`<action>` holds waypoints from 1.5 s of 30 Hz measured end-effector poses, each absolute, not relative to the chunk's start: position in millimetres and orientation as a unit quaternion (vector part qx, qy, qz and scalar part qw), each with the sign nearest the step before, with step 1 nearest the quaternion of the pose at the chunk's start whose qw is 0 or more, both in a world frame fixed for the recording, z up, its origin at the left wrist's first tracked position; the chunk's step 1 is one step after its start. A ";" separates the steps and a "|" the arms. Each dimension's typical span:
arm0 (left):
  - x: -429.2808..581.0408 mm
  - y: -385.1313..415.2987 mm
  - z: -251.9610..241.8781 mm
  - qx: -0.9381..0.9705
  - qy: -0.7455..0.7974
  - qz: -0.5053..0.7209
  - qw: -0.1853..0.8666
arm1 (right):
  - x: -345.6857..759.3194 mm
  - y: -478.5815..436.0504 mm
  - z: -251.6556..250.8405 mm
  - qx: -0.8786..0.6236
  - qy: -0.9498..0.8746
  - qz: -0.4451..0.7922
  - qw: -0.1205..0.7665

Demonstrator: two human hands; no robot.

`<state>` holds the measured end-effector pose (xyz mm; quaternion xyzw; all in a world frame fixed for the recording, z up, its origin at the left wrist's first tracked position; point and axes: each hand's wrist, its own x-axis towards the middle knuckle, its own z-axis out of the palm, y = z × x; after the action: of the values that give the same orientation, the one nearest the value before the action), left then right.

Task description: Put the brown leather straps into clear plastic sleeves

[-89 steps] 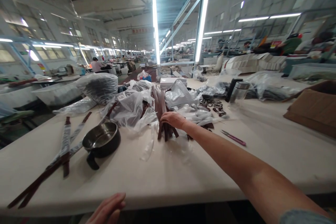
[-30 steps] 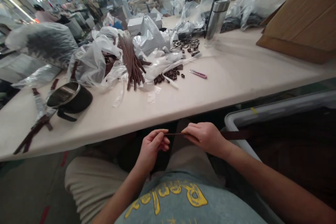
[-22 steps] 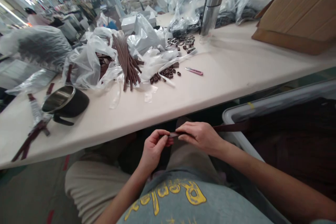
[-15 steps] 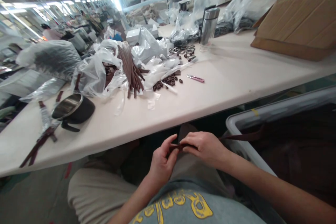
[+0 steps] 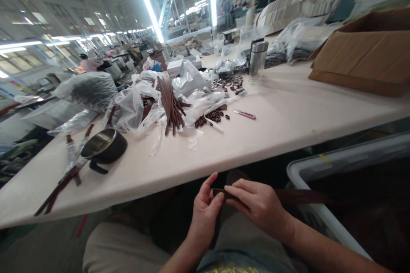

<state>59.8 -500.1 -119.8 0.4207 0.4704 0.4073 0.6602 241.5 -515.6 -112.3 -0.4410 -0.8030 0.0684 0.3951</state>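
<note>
Over my lap, below the table edge, both hands hold a dark brown strap [image 5: 301, 196]. My left hand [image 5: 206, 211] is closed on its end, the thumb on top and the index finger raised. Just beside it, my right hand [image 5: 256, 202] pinches the strap with the fingertips. From under my right hand the strap runs right toward a grey bin [image 5: 307, 175]. On the table lie a bundle of brown strips [image 5: 171, 104], small brown loops [image 5: 211, 117], metal buckles [image 5: 235, 83] and pink-handled thread snips [image 5: 245, 114].
A dark pot [image 5: 105, 147] stands on the left of the white table [image 5: 275, 132], next to wrapped brown straps [image 5: 62, 185]. Plastic bags [image 5: 128, 106] lie behind it. A glass bottle [image 5: 258, 59] and a cardboard box [image 5: 361, 55] stand at the back right.
The view has tilted up, so the table and hands sit lower. My hands stay together on the strap, and more of its end shows between my fingers.
</note>
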 end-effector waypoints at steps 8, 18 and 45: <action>61.4 -500.0 -119.2 0.508 0.449 0.397 0.619 | 248.6 -514.7 -107.5 -0.436 -0.821 0.048 0.367; 40.6 -478.3 -112.6 0.792 0.386 0.273 0.386 | 253.3 -516.6 -109.9 -0.436 -0.828 0.076 0.346; 163.5 -264.5 -76.7 0.882 0.338 0.258 0.203 | 301.7 -489.8 -115.2 -0.530 -0.749 0.096 0.385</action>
<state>163.5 -264.5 -76.7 0.8821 0.3377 0.2582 0.2029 301.7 -489.8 -115.2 -0.5302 -0.7494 0.0958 0.3847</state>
